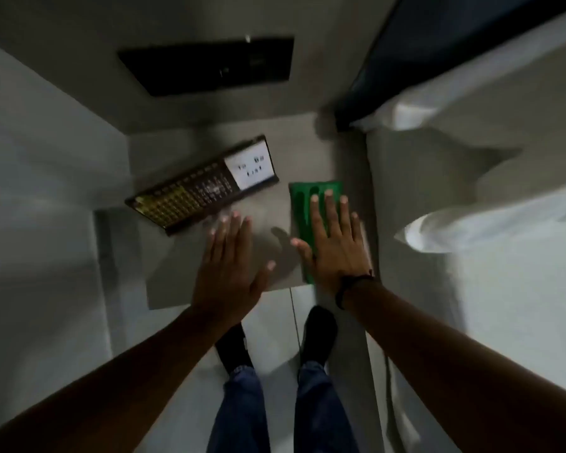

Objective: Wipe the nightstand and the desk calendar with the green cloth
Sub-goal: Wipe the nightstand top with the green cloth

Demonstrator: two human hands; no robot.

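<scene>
The right hand (332, 243) lies flat with fingers spread on the green cloth (311, 204), at the right side of the nightstand (294, 152). The left hand (229, 266) is open above the front part, gripping nothing. The desk calendar (203, 184) lies flat near its fingertips.

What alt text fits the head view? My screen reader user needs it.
A right hand presses a green cloth flat on a grey nightstand, while the open left hand hovers near a dark desk calendar lying tilted at the left. A white bed borders the right.
</scene>
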